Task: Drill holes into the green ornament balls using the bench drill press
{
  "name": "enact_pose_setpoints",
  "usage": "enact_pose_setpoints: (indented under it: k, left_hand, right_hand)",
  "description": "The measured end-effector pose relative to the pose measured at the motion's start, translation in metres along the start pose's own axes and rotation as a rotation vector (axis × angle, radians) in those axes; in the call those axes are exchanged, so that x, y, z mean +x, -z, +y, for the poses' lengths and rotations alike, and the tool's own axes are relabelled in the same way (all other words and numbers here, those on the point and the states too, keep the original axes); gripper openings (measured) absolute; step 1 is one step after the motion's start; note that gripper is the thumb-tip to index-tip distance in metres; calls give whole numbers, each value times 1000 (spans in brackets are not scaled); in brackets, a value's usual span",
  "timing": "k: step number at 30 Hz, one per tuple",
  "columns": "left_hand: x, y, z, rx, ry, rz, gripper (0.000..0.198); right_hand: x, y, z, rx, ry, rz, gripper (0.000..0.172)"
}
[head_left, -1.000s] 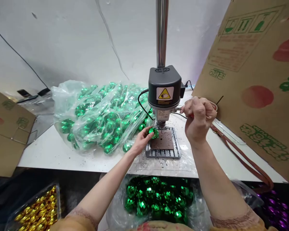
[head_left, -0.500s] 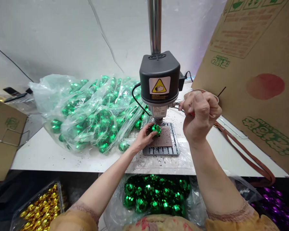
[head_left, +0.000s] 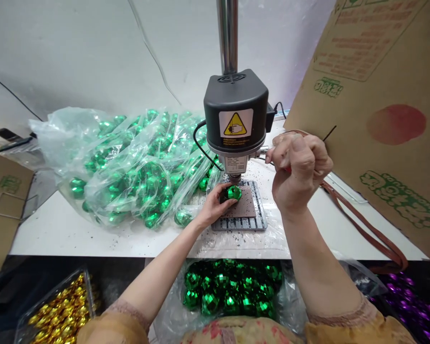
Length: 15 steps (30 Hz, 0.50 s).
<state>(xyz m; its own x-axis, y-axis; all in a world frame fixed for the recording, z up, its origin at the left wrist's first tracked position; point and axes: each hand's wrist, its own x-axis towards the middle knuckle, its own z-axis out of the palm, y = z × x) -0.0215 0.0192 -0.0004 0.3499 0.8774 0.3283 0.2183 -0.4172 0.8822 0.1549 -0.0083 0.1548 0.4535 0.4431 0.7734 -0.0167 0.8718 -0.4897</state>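
Note:
Under the chuck of a small black drill press [head_left: 236, 107], my left hand [head_left: 217, 205] grips a shiny green faceted ball [head_left: 234, 192] between thumb and fingers. The ball sits over a brown square pad [head_left: 245, 205] on the press's grey slotted base [head_left: 260, 222]. My right hand [head_left: 303, 165] is closed in a fist around the feed lever [head_left: 262, 152] at the press's right side; most of the lever is hidden by the fingers. Whether the drill bit touches the ball cannot be made out.
A clear plastic bag [head_left: 129, 177] of green balls lies left of the press. More green balls [head_left: 232, 291] fill a bag below the table edge. Gold balls [head_left: 64, 310] are at lower left, purple ones [head_left: 412, 306] at lower right. A large carton [head_left: 387, 157] and brown strap [head_left: 365, 229] stand right.
The green ball has turned slightly in my left hand, and a dark spot now shows on its top. My right hand stays on the lever. The view has shifted a little.

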Motion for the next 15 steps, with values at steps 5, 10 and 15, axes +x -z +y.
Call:
enact_pose_setpoints:
  k: [5,10,15]
  left_hand:
    - [-3,-1,7,69,-54,16,49]
    - [-6,-11,1,6,38,31,52]
    - [-8,-15,-8,-84,73,32,58]
  right_hand:
    - [1,-1,2,51,27,9,46]
    - [0,-1,0,58,21,2,46]
    - [3,-3,-3,37,-18,23,49]
